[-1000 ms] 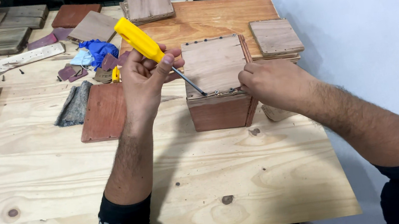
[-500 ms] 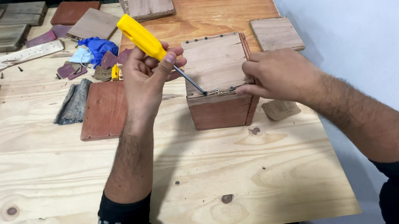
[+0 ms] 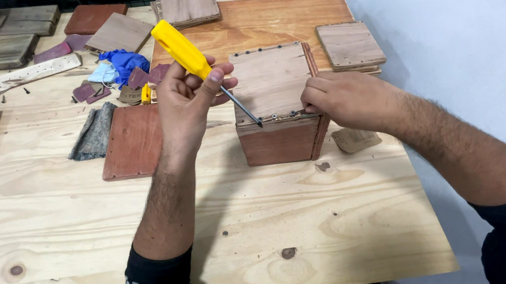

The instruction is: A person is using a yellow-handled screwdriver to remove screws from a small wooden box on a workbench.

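The left hand (image 3: 188,102) has its fingers wrapped tight around the yellow-handled screwdriver (image 3: 192,57), whose tip meets the front top edge of the wooden box (image 3: 277,104) just past the fingertips. The right hand (image 3: 340,97) has its fingers curled together, pressing down on the box's near right corner. The box looks stiff and light enough to slide on the plywood table (image 3: 212,229), so it is probably best gripped by its side walls.

A pale plywood desk (image 3: 88,256) carries a wooden box (image 3: 277,104), a reddish board (image 3: 132,142), grey cloth (image 3: 94,132), blue cloth (image 3: 124,62), and stacked wooden squares (image 3: 350,47).
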